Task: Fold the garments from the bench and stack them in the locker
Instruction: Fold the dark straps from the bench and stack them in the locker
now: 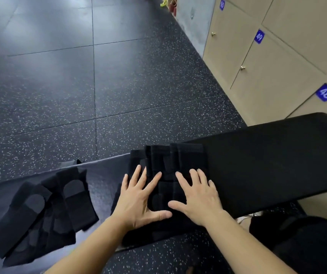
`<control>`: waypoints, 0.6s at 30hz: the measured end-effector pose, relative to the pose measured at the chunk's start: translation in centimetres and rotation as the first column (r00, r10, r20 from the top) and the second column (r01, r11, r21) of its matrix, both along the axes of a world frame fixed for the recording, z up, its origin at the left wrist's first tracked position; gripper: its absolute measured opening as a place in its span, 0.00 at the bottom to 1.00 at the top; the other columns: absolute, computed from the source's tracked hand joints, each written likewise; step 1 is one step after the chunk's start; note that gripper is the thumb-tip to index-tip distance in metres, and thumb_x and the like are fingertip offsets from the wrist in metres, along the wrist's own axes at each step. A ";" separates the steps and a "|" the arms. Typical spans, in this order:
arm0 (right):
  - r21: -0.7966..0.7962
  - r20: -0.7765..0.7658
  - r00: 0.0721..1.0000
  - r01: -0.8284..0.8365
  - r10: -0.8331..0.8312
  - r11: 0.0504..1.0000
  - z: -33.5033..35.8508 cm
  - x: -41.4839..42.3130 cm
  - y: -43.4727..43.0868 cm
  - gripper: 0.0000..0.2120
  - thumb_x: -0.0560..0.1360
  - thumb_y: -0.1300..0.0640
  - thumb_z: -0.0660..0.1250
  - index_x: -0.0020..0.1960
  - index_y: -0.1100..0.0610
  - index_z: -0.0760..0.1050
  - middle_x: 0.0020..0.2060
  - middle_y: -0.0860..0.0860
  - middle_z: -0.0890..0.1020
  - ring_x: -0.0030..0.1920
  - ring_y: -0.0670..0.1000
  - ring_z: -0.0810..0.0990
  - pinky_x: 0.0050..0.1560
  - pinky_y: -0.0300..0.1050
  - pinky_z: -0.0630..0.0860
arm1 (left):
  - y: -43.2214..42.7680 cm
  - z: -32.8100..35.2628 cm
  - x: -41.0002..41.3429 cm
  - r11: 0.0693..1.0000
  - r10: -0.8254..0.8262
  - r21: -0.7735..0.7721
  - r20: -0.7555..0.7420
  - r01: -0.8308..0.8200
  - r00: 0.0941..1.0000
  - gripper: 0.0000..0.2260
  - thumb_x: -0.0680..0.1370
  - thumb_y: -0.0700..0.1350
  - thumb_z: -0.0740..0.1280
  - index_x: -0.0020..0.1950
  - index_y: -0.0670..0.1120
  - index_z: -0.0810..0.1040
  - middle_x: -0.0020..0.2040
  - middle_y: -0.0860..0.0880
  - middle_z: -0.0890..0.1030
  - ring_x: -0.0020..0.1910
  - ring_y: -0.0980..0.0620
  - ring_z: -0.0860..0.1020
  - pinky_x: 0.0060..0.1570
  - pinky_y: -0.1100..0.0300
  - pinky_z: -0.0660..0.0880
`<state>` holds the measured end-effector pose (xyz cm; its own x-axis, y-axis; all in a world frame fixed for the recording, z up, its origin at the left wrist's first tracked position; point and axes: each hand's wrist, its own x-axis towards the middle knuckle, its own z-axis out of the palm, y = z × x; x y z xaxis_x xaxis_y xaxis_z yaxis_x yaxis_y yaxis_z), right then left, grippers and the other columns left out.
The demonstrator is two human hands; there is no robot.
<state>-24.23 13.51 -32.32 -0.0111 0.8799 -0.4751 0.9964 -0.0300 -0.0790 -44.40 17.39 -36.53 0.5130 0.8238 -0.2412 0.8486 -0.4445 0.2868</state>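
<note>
Pressing flat on the black garment [170,161] in the lower centre of the frame, I am resting my left hand [139,196] and right hand [197,196] side by side on it. The fingers are straight and spread, the thumbs nearly meeting, and neither hand is gripping anything. I judge the palms are lying this way to smooth the fold and flatten it, so the piece stacks compactly.

The garment is lying on the desk [267,155], its long axis running from the bottom of the frame toward the top, across the desk's width. Its far edge is pointing at the floor beyond. Several layered edges are showing at that far end, but I cannot tell hem from waistband, black on black.

In the lower left, more black garments [40,212] are lying fanned and overlapping, slanting from lower left to upper right, well apart from my hands. The speckled floor [79,95] is filling the upper left, and the numbered lockers [277,72] are standing shut in the upper right.
</note>
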 end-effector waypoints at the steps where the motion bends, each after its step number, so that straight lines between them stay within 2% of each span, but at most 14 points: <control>1: 0.000 0.010 0.999 0.040 -0.040 0.999 -0.1 0.7 -0.4 0.42 0.74 0.27 0.49 0.78 0.45 0.36 0.78 0.57 0.45 0.77 0.60 0.41 0.74 0.61 0.53 | 0.5 -0.1 0.8 0.999 -0.031 0.011 0.021 0.031 0.999 0.51 0.61 0.84 0.51 0.78 0.63 0.43 0.80 0.45 0.50 0.77 0.48 0.32 0.75 0.41 0.37; 3: 0.001 0.024 0.993 0.114 -0.114 0.994 -0.4 1.8 -1.0 0.42 0.73 0.27 0.48 0.78 0.45 0.35 0.78 0.57 0.44 0.77 0.60 0.41 0.73 0.61 0.54 | 1.5 -0.1 2.5 0.994 -0.110 0.014 0.017 0.109 0.994 0.50 0.61 0.84 0.51 0.78 0.63 0.43 0.80 0.45 0.51 0.77 0.48 0.33 0.75 0.39 0.37; 9: 0.000 0.053 0.967 0.250 -0.250 0.968 -0.7 5.0 -1.9 0.45 0.72 0.25 0.49 0.77 0.45 0.33 0.78 0.57 0.44 0.77 0.61 0.42 0.72 0.61 0.57 | 3.8 1.0 6.5 0.949 -0.315 -0.005 -0.081 0.315 0.946 0.49 0.61 0.84 0.48 0.75 0.66 0.33 0.81 0.45 0.48 0.77 0.46 0.31 0.75 0.38 0.38; 13: -0.004 0.065 0.959 0.278 -0.277 0.960 -0.7 5.8 -2.0 0.46 0.71 0.24 0.49 0.77 0.45 0.33 0.78 0.57 0.44 0.77 0.61 0.42 0.71 0.60 0.58 | 4.0 1.0 7.1 0.941 -0.337 -0.005 -0.077 0.338 0.938 0.50 0.62 0.83 0.53 0.76 0.65 0.34 0.80 0.43 0.50 0.77 0.46 0.33 0.75 0.40 0.39; 18: -0.005 0.067 0.951 0.302 -0.301 0.953 -0.7 5.8 -2.0 0.45 0.71 0.24 0.48 0.77 0.44 0.33 0.78 0.57 0.43 0.77 0.61 0.42 0.70 0.60 0.57 | 4.3 1.6 7.3 0.948 -0.317 -0.047 -0.042 0.316 0.947 0.55 0.60 0.82 0.59 0.76 0.62 0.32 0.81 0.47 0.48 0.78 0.50 0.36 0.76 0.45 0.41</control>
<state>-18.47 11.46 -33.06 0.2844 0.8306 -0.4788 0.9438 -0.3302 -0.0122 -37.13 21.70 -34.95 0.7327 0.6104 -0.3011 0.6794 -0.6817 0.2713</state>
